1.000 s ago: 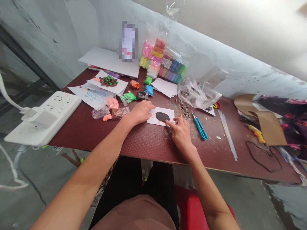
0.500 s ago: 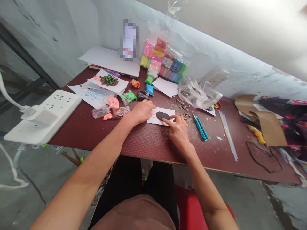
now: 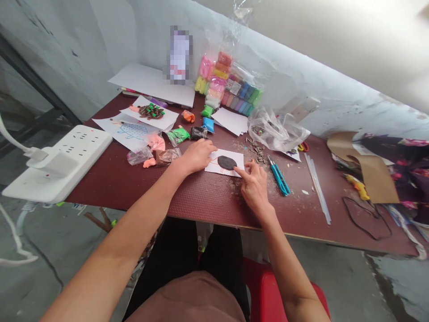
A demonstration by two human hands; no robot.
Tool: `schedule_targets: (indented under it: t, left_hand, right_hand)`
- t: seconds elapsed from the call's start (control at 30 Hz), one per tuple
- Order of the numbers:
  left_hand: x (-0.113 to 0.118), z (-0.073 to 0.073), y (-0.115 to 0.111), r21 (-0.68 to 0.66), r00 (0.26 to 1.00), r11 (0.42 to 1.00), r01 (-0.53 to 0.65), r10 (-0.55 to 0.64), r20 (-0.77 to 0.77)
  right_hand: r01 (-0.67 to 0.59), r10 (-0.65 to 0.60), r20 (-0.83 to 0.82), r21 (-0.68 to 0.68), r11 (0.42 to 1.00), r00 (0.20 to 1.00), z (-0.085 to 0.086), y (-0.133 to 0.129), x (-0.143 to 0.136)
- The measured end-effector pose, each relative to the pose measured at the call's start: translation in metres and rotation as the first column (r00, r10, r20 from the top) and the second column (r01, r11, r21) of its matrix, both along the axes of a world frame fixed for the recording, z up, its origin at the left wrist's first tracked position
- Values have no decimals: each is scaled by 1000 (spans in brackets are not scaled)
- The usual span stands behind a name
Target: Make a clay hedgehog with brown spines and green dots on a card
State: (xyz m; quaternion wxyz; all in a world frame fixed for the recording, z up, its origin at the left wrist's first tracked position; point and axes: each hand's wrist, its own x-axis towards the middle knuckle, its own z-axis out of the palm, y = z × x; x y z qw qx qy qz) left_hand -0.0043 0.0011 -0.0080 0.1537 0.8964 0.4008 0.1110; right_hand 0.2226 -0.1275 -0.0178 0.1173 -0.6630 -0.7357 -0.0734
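A flat black clay oval (image 3: pixel 227 163) lies on a small white card (image 3: pixel 214 168) with thin orange lines drawn on it. My left hand (image 3: pixel 198 155) rests at the card's left edge, its fingers close together; whether anything is pinched there is hidden. Over the card's right side is my right hand (image 3: pixel 253 179), its index finger stretched out to the lower right rim of the black oval and the other fingers bent, with nothing held. Just right of the card, striped seeds (image 3: pixel 258 151) are scattered near a teal craft knife (image 3: pixel 280 178).
Clay packets (image 3: pixel 179 135), a seed-covered paper (image 3: pixel 170 119) and a white power strip (image 3: pixel 56 165) are on the left. Behind are bagged colored clays (image 3: pixel 241 96) and a plastic bag (image 3: pixel 278 132). Clear sticks (image 3: pixel 317 188) and a yellow tool (image 3: pixel 358 187) lie right.
My right hand has shifted slightly right and down, from the face of the black oval to its edge, uncovering more of it. My left hand stays at the card's left edge.
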Motion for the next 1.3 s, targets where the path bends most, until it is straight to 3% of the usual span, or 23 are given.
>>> schedule_targets:
  t: [0.7, 0.83, 1.03, 1.3]
  left_hand:
    - [1, -4, 1, 43, 1000, 999, -8, 7, 12]
    - [1, 0, 0, 16, 1000, 1000, -11, 11, -6]
    - [2, 1, -1, 17, 1000, 1000, -23, 23, -3]
    - [6, -1, 2, 45, 980, 993, -112, 103, 170]
  right_hand:
    - [-89, 88, -18, -30, 996, 996, 4, 6, -18]
    - [-90, 90, -113, 12, 996, 989, 5, 10, -15]
    - [85, -45, -269, 141, 986, 962, 22, 31, -4]
    - [7, 38, -407, 108, 994, 913, 35, 51, -34]
